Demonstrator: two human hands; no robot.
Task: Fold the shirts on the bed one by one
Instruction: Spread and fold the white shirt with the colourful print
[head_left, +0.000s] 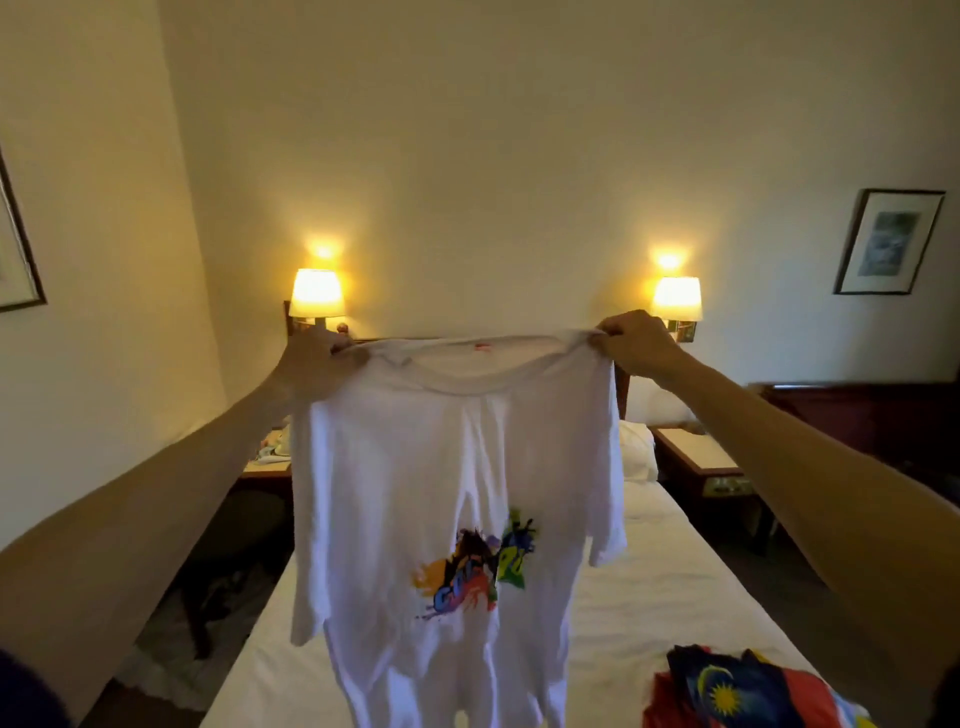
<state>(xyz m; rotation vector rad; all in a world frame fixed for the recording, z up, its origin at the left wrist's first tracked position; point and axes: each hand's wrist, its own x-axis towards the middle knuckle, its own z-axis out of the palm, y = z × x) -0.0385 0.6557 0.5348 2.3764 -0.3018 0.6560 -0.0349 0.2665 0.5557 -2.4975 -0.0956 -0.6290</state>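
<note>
Right now I've got the white shirt (447, 467) up in the air, centre of frame, hanging full length over the bed (675, 587) w/ its splashy print facing me. Left hand (317, 358) pinches the left shoulder seam, fingers curled round the cloth; right hand (636, 343) does the same at the right shoulder, thumb and fingers closed on the fabric. Holding it by both shoulders lets the weight pull it straight, so I reckon this is the shake-out before laying it flat to fold. Sleeves dangle loose at both sides. Bottom right of frame, a pile of coloured shirts (727, 686) sits on the sheet, prob. next in line. Two wall lamps glow behind; a framed picture (888, 241) hangs upper right.
</note>
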